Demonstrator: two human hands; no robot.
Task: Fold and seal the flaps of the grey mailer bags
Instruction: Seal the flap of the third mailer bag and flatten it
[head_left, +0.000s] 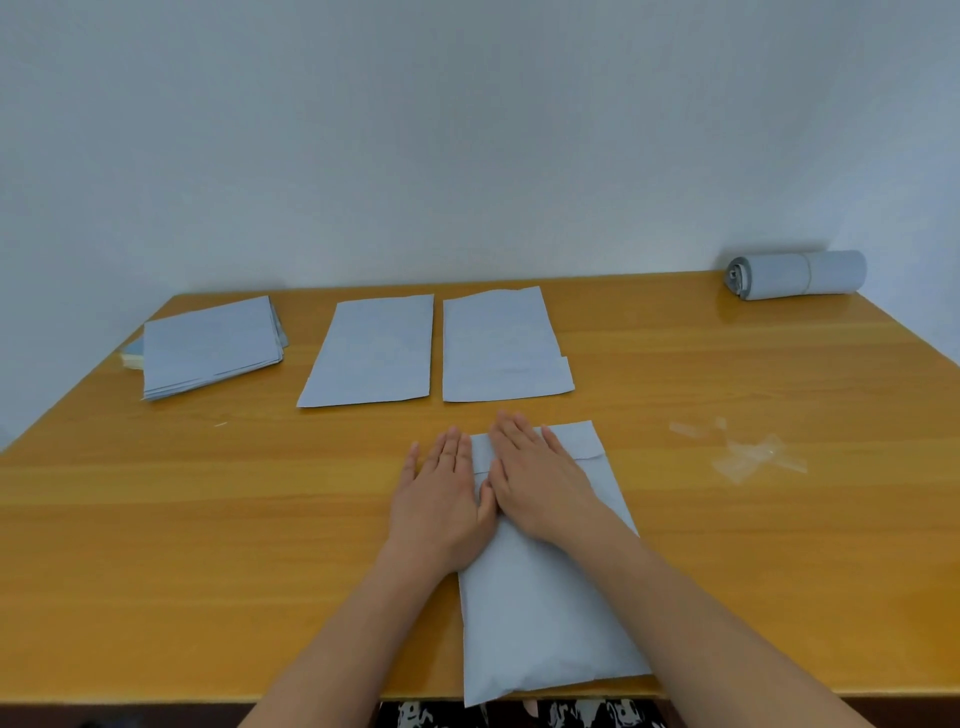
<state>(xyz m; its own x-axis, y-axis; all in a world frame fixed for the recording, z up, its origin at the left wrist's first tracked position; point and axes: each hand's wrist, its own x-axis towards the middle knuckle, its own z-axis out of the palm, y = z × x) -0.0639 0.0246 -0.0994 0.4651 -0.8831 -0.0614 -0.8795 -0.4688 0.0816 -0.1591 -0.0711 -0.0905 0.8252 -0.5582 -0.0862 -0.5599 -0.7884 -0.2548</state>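
Grey mailer bag (545, 613) is lying flat at the near edge of the wooden table (208, 519), its bottom overhanging slightly; its flap (582, 441) is lying folded over the top end. Both hands are pressing with straight fingers, gripping nothing: left hand (441, 499) is resting partly on the bag's left edge and partly on the table; right hand (535, 483) is covering the flap seam. Step judged: sealing by pressing. Next move is probably calling for sliding the palms along the seam, then setting the bag beside the 2 flat mailers (436, 348) beyond; stack (208, 348) and roll (795, 273) are waiting; peeled strips (748, 452) are lying right.
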